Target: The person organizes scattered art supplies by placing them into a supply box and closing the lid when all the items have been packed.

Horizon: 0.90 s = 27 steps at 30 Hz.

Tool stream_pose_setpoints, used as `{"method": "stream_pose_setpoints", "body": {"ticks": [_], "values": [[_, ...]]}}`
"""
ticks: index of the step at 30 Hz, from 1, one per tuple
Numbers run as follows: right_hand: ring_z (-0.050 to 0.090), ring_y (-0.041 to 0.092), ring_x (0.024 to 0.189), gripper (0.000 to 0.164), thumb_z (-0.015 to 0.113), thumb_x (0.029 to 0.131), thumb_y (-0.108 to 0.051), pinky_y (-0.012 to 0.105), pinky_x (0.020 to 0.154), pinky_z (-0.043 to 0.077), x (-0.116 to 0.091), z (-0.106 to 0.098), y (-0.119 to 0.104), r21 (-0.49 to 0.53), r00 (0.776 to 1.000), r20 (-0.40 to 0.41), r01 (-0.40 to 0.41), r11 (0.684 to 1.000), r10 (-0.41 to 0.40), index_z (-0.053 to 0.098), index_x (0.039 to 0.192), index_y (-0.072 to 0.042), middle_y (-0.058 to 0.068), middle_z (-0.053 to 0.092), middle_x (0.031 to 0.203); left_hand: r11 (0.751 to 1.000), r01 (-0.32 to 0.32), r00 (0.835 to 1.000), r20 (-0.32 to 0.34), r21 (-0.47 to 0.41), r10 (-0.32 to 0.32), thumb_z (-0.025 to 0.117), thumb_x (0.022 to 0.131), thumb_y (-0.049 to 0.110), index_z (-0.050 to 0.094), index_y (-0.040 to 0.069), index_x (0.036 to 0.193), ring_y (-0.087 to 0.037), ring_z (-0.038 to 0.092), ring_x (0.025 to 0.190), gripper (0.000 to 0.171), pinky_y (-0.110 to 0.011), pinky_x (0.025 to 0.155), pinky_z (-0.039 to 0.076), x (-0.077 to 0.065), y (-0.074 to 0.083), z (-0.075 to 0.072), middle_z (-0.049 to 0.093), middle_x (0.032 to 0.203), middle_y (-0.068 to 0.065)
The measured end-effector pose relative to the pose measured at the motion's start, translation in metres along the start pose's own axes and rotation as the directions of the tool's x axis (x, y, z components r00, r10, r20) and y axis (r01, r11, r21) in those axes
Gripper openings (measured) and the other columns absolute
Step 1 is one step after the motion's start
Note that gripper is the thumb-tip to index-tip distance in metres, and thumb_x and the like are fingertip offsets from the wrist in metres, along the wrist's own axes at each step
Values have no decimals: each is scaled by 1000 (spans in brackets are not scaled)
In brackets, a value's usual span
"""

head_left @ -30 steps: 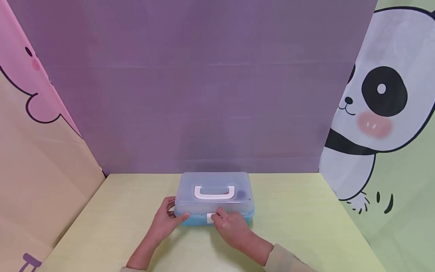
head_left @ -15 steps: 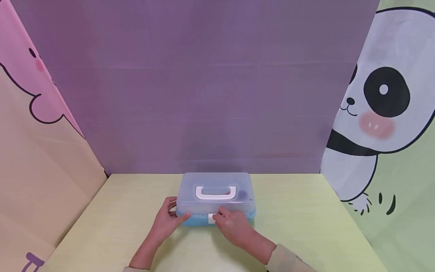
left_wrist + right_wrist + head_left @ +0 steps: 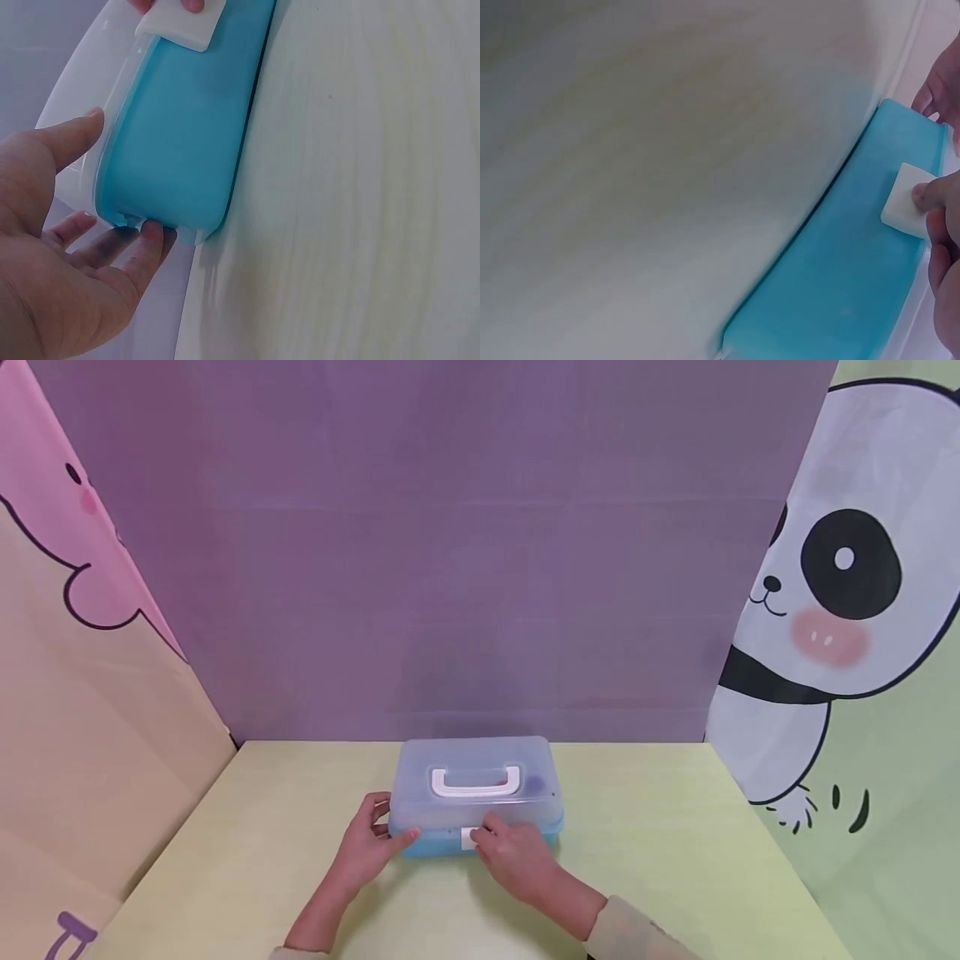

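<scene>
A plastic storage box point(image 3: 472, 752) stands on the table, with a clear lid, a blue base point(image 3: 180, 120) and a white carry handle point(image 3: 476, 792) lying flat on top. Its lid is down. My left hand point(image 3: 363, 852) holds the box's left end, thumb at the front corner and fingers bent against the end wall. At the front, my right hand point(image 3: 517, 860) has its thumb on the white latch point(image 3: 904, 202), with the other fingers curled by the lid edge. In the left wrist view the latch sits over the seam. Contents show only as faint coloured patches through the lid.
The pale wood-look table point(image 3: 637, 810) carries the box close to its back edge. Behind it hangs a purple cloth wall point(image 3: 465, 543). Printed cloths with a pink animal point(image 3: 45, 493) and a panda point(image 3: 847, 560) flank the table.
The head view has shifted slightly. Both hands keep their places on the box and its latch, and the lid stays down.
</scene>
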State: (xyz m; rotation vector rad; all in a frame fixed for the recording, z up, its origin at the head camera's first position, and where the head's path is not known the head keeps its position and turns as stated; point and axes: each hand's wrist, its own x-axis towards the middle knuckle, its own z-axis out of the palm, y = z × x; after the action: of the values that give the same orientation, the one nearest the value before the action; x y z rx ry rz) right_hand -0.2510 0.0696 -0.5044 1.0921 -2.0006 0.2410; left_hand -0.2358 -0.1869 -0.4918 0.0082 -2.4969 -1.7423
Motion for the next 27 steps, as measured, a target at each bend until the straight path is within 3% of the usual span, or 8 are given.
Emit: {"method": "stream_pose_setpoints", "body": {"ticks": [8, 15, 21, 27], "values": [[37, 12, 39, 25, 84, 69, -15, 21, 37, 28, -4, 4, -4, 11, 1000, 13, -23, 1000, 23, 62, 80, -14, -1, 47, 75, 1000, -12, 1000, 14, 1, 12, 79, 82, 15, 44, 10, 130, -32, 62, 103, 60, -36, 77, 55, 0, -7, 3, 51, 137, -21], [39, 12, 40, 24, 84, 70, -16, 21, 38, 30, -3, 2, -2, 5, 1000, 22, -14, 1000, 14, 62, 80, -14, -1, 47, 74, 1000, -19, 1000, 25, 3, 19, 78, 83, 13, 42, 10, 132, -32, 61, 104, 61, -36, 78, 55, 4, -11, 4, 51, 137, -20], [42, 12, 43, 19, 81, 74, -19, 22, 39, 32, 4, -2, 0, 8, 996, 86, -33, 999, 32, 64, 82, -15, -2, 49, 75, 998, -20, 999, 52, 67, 16, 76, 86, 23, 37, 10, 139, -36, 57, 112, 68, -39, 82, 54, 9, -10, 1, 45, 142, -21], [53, 10, 58, 18, 77, 78, -27, 24, 45, 41, 11, -14, -6, 17, 984, 168, -69, 997, 65, 67, 90, -18, -6, 55, 77, 988, -40, 998, 45, 151, 33, 76, 86, 30, 34, 9, 142, -39, 54, 115, 73, -44, 85, 52, 4, -9, -6, 42, 143, -22]]}}
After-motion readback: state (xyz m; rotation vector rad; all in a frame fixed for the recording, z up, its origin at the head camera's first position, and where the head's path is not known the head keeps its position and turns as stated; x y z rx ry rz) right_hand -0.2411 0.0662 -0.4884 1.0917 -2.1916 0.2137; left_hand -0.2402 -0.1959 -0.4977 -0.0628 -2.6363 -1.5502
